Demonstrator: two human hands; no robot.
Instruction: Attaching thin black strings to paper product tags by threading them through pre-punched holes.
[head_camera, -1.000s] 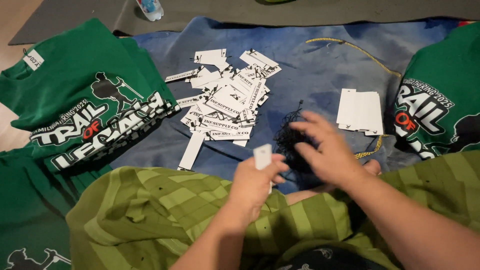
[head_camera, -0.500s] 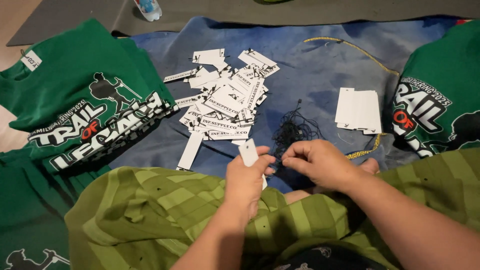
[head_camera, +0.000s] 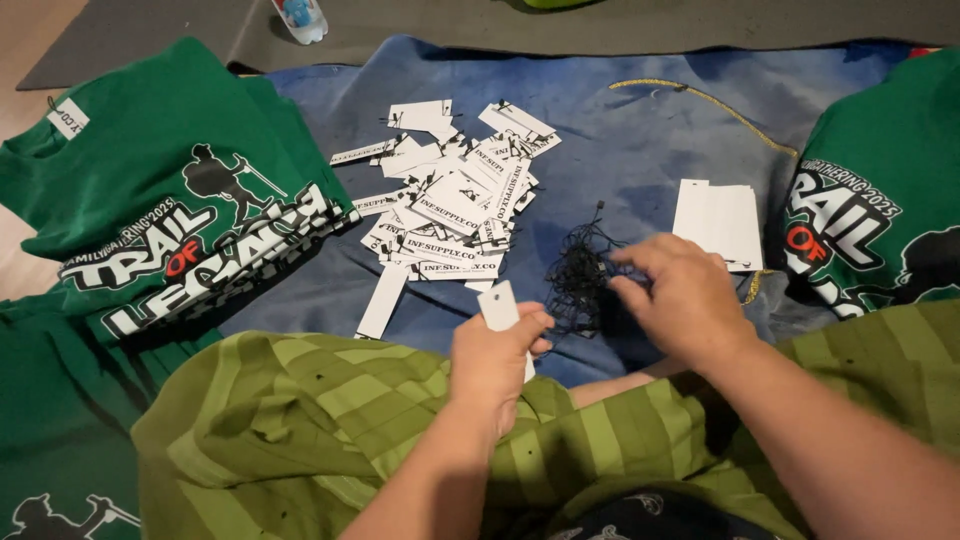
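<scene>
The small white tag (head_camera: 498, 303) stands upright in your left hand (head_camera: 493, 362), pinched near its lower edge between the thumb and the curled fingers, just above your lap and in front of the striped green cloth (head_camera: 330, 420) that covers your legs. Just to its right lies the tangle of thin black strings (head_camera: 580, 275), a loose dark clump on the blue blanket (head_camera: 620, 130); your right hand (head_camera: 680, 295) rests over the clump's right edge with the fingertips bent down and drawn together into the threads, though you cannot tell from here whether they have closed on a single string. The two hands are near each other but apart, with the strings between them. Beyond the tag, further up the blanket, sits a scattered heap of white printed tags (head_camera: 450, 205), overlapping at all angles, and one long white strip (head_camera: 382, 300) lies loose at the heap's near edge. To the right of your right hand, a neat stack of blank white cards (head_camera: 720, 220) lies flat on the blanket, and a yellow cord (head_camera: 700, 98) curves across the cloth above it. A pile of folded green T-shirts (head_camera: 160, 210) with white and red print lies at your left, another green T-shirt (head_camera: 880, 200) with similar print at your right. A grey mat (head_camera: 600, 25) runs along the far edge.
</scene>
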